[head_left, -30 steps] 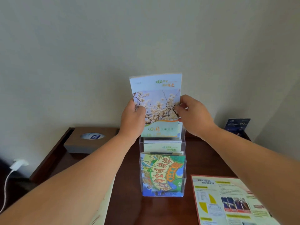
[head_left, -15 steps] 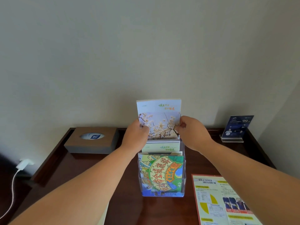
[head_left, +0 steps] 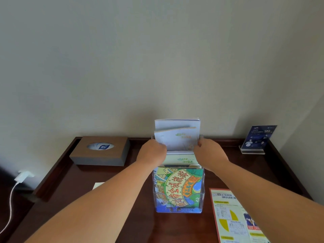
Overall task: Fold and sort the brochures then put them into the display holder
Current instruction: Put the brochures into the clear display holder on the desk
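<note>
Pale-blue brochure (head_left: 177, 140) upright between left hand (head_left: 152, 152) and right hand (head_left: 209, 153), both pinching its edges, in clear holder (head_left: 203, 191).

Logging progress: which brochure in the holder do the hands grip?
The pale blue one in the rear tier, pinched between left hand and right hand. The pale green middle one and cartoon-map front one are not gripped.

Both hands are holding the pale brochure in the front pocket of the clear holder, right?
Not quite. The left hand and right hand do hold the pale brochure, but it is in the back pocket of the clear holder, not the front one. The front pocket has the cartoon brochure in it. The head view shows this.
</note>
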A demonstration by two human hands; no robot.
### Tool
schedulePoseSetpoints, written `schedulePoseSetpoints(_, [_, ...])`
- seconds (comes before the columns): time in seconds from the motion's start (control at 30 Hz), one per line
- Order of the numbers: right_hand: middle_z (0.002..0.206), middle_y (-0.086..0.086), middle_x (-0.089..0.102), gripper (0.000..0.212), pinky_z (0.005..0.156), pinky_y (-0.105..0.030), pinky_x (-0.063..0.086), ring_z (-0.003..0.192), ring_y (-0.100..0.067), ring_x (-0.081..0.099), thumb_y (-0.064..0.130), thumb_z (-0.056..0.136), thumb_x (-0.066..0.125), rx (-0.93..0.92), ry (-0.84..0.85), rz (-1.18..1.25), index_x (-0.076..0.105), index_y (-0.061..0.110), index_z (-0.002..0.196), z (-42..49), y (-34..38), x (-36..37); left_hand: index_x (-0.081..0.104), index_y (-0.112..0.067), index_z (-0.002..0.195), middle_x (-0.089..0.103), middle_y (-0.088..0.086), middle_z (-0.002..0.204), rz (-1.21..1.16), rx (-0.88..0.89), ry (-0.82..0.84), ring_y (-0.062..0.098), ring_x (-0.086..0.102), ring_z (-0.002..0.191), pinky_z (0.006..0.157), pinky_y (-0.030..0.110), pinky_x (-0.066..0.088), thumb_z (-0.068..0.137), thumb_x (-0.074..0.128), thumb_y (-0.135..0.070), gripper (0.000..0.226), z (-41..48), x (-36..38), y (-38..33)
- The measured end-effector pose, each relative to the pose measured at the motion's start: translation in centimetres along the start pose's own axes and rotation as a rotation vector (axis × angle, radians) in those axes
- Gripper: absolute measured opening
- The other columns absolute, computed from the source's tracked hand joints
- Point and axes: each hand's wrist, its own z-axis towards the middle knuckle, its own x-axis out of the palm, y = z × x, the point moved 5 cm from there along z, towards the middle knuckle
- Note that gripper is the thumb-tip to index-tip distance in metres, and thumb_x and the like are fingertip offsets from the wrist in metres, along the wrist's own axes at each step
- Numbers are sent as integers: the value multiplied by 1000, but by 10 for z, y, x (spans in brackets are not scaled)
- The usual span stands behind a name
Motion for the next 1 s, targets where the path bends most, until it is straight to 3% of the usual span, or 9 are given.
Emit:
schedulePoseSetpoints(0.1, [77, -4, 61, 24, 60, -28, 40, 72, -22, 56, 18, 95, 41, 41, 8, 19, 54, 13, 75, 0, -2, 2, 51, 1, 69, 33, 1, 58, 43, 14, -4, 15, 33, 50, 43, 23, 24, 95, 42, -8, 28, 0, -1, -1])
schedulePoseSetpoints(0.17, [96, -3, 66, 19, 65, -29, 44, 82, -22, 59, 16, 93, 41, 29, -10, 42, 60, 16, 98, -1, 0, -1, 49, -6, 68, 39, 1, 63, 94, -10, -30, 21, 45, 63, 51, 27, 34, 93, 42, -13, 27, 3, -2, 0])
schedulePoseSetpoints(0.27, [108, -4, 67, 29, 71, -33, 53, 88, -22, 62, 13, 93, 40, 18, 4, 21, 60, 15, 115, -1, 2, -3, 56, -6, 93, 50, 3, 72, 112, -30, -63, 25, 51, 77, 67, 32, 40, 93, 44, -19, 17, 4, -4, 0])
schedulePoseSetpoints(0.37, [109, -8, 67, 29, 74, -34, 56, 89, -23, 63, 12, 94, 41, 20, 13, -31, 60, 13, 117, -1, 4, -3, 55, -6, 100, 55, 6, 86, 123, -15, -104, 23, 50, 77, 67, 32, 39, 92, 44, -20, 19, 3, -6, 0])
schedulePoseSetpoints(0.5, [106, -15, 66, 25, 70, -34, 49, 90, -30, 62, 12, 93, 41, 33, 11, -76, 58, 6, 110, 1, 6, -3, 56, -6, 100, 64, 7, 94, 41, 45, -87, 21, 58, 73, 58, 31, 43, 93, 42, -18, 19, 3, -7, 2])
schedulePoseSetpoints(0.6, [101, -7, 67, 26, 62, -28, 50, 80, -21, 62, 14, 93, 43, 36, 5, -57, 61, 11, 112, 2, 4, -2, 55, -8, 107, 64, 9, 97, 19, 47, -83, 26, 63, 80, 63, 35, 49, 94, 43, -20, 21, 1, -8, 3])
schedulePoseSetpoints(1.0, [98, -6, 66, 21, 55, -25, 44, 78, -19, 60, 17, 96, 44, 45, -50, -27, 60, 10, 106, 2, 1, 0, 57, -7, 105, 63, 9, 95, 61, 57, -102, 22, 59, 77, 54, 29, 39, 96, 42, -19, 20, 5, -7, 2])
